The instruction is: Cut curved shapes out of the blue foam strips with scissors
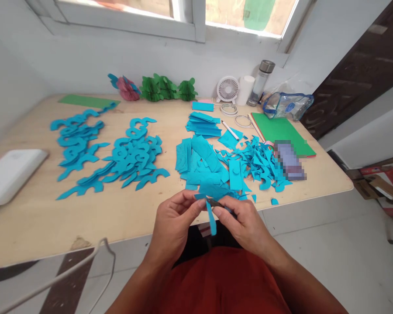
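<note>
My left hand (180, 213) is closed, pinching a piece of blue paper (201, 196) between thumb and fingers. In my right hand (237, 213) is a pair of dark-handled scissors (215, 203), its blades at the paper's edge. A narrow blue strip (212, 220) hangs down from the spot where the blades meet the paper. Just beyond my hands lie blue paper sheets (203, 152) and a heap of blue scraps (258, 157). Curved blue cut-outs (134, 152) are piled to the left, with a second pile of cut-outs (75, 135) farther left.
Along the wall stand green paper shapes (167, 88), a pink paper shape (127, 88), a small fan (228, 89) and a bottle (262, 83). Tape rolls (228, 109), a pen (230, 130), green sheets (281, 131) and a blurred phone (288, 160) lie right. A white device (13, 176) sits left.
</note>
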